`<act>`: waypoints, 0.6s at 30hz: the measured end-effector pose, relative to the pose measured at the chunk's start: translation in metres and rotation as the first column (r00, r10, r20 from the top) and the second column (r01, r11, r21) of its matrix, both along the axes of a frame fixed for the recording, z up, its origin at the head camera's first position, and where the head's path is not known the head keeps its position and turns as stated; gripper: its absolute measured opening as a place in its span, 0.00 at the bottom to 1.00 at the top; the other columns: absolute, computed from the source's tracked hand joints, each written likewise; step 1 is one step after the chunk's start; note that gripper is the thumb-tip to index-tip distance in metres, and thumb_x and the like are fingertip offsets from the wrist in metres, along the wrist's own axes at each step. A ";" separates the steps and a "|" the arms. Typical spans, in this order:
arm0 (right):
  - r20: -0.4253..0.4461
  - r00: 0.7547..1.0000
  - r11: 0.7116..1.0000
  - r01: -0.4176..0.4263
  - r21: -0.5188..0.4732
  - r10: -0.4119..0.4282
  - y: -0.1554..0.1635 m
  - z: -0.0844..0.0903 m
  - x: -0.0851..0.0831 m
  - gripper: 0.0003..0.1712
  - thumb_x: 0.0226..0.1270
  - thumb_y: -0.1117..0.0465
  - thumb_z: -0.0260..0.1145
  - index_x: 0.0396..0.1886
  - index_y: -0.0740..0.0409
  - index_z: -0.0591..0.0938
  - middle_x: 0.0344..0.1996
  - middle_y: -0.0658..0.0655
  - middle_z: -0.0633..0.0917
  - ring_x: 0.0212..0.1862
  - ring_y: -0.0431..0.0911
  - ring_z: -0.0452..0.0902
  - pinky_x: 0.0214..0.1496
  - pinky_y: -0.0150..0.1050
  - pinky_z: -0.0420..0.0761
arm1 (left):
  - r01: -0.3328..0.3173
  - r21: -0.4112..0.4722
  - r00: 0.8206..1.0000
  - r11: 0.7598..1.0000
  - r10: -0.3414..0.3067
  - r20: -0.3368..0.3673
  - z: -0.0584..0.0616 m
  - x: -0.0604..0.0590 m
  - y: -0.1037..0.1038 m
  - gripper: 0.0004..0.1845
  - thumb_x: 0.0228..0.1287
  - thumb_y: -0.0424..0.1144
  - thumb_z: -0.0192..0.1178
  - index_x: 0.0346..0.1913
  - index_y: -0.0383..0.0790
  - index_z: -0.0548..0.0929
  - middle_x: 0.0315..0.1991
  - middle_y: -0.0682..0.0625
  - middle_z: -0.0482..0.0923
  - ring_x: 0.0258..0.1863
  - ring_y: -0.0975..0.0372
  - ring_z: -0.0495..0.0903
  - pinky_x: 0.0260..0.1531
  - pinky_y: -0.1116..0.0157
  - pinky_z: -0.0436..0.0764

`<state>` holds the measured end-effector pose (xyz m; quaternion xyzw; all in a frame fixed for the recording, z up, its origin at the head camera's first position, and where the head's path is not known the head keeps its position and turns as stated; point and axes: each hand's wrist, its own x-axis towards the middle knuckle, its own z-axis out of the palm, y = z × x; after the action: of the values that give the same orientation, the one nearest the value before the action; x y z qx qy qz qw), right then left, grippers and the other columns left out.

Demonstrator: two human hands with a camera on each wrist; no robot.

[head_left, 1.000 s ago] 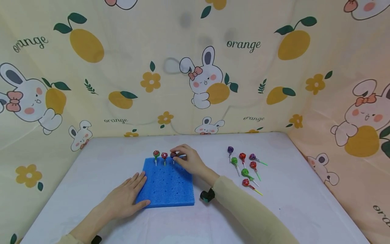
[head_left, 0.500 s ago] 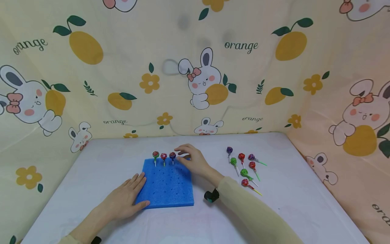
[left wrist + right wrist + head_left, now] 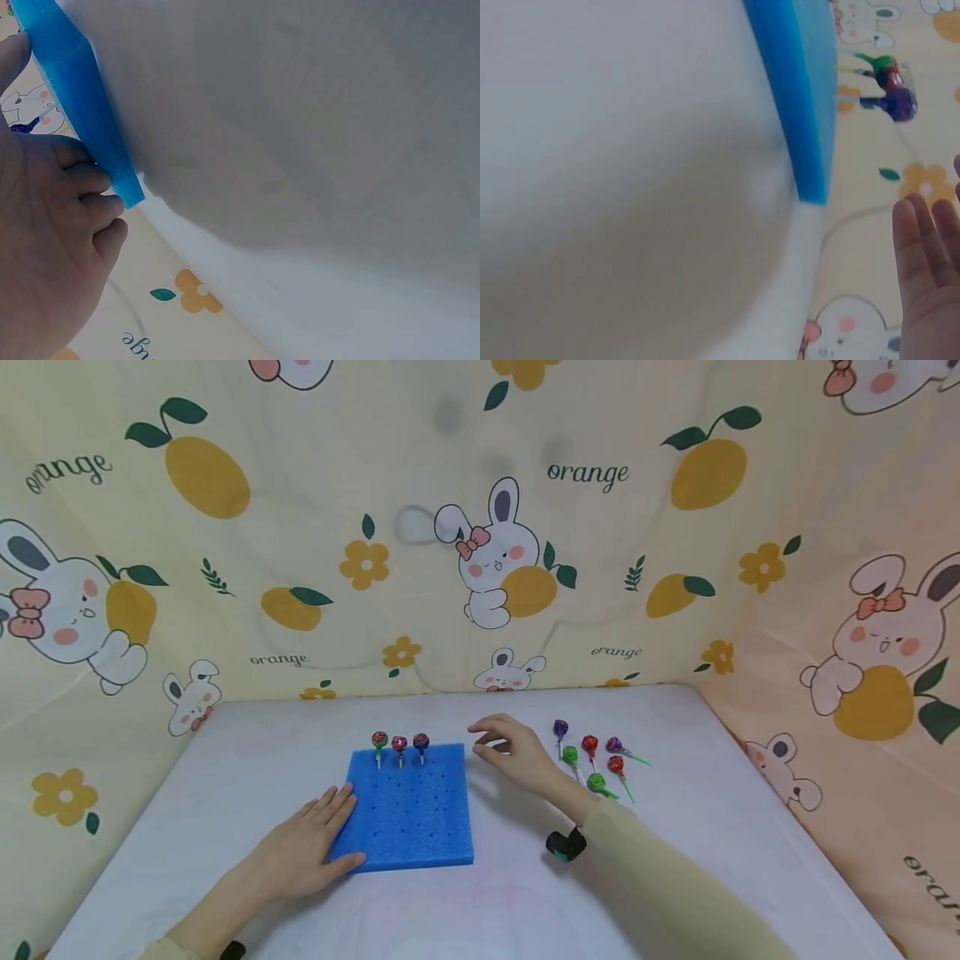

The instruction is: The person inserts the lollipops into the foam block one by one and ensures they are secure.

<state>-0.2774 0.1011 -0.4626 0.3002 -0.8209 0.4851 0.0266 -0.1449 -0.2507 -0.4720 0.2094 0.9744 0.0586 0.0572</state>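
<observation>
A blue foam block [image 3: 401, 822] with small holes lies on the table. Three wrapped lollipops stand upright along its back edge: a red-and-green one [image 3: 379, 740], a red-pink one [image 3: 400, 743] and a dark purple one [image 3: 421, 742]. My left hand [image 3: 303, 847] rests on the block's left edge, fingers spread and straight. Between the block and the loose lollipops my right hand [image 3: 517, 756] hovers with nothing in it, its fingers loosely bent. In the right wrist view the stuck purple lollipop [image 3: 901, 105] is apart from my right fingers [image 3: 906, 232].
Right of my right hand lie several loose lollipops, among them a purple one [image 3: 560, 727], a red one [image 3: 590, 743], and a green one [image 3: 596, 782] near my forearm. A white cloth covers the table [image 3: 420, 910]. Patterned fabric [image 3: 337, 527] walls the back and sides.
My right hand has let go of the dark purple lollipop, which stays upright in the foam, and has moved right. My forearm now covers the front red lollipop. The left hand stays put.
</observation>
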 end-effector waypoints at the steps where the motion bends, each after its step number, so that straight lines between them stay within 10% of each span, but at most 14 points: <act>1: 0.002 1.000 1.000 0.005 0.005 -0.005 0.005 0.000 0.001 0.17 0.73 0.66 0.69 0.59 0.54 0.86 0.59 0.55 0.83 0.53 0.48 0.86 0.53 0.37 0.87 | 0.000 0.001 1.000 1.000 0.000 -0.002 0.000 0.000 0.000 0.51 0.72 0.69 0.53 0.77 0.27 0.63 0.80 0.32 0.56 0.79 0.38 0.57 0.74 0.39 0.64; 18: -0.006 1.000 0.988 0.021 0.151 -0.020 0.088 0.004 0.025 0.16 0.72 0.65 0.71 0.57 0.54 0.86 0.55 0.55 0.84 0.48 0.46 0.85 0.48 0.37 0.88 | -0.006 -0.005 1.000 1.000 0.006 -0.005 0.002 0.001 0.001 0.50 0.72 0.68 0.55 0.77 0.27 0.64 0.80 0.32 0.57 0.78 0.38 0.58 0.74 0.40 0.64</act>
<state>-0.2527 0.1890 -0.4582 0.2941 -0.8583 0.4205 0.0106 -0.1441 -0.2495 -0.4700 0.2067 0.9752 0.0560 0.0552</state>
